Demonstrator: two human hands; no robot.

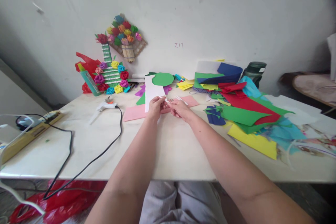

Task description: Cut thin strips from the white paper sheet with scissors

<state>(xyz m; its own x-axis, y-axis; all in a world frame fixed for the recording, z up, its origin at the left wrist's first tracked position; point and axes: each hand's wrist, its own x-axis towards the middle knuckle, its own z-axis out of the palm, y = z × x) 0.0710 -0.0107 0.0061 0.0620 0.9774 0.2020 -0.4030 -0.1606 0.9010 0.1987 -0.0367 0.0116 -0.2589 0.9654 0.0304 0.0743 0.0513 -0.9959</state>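
Both hands pinch a small white strip

Your left hand (156, 106) and right hand (179, 109) meet with fingers nearly closed on the strip (167, 101), above the pink paper (135, 112) on the bench (105, 154). The white sheet (151, 89) lies just beside your left hand; the glue gun (105, 106) lies farther left.
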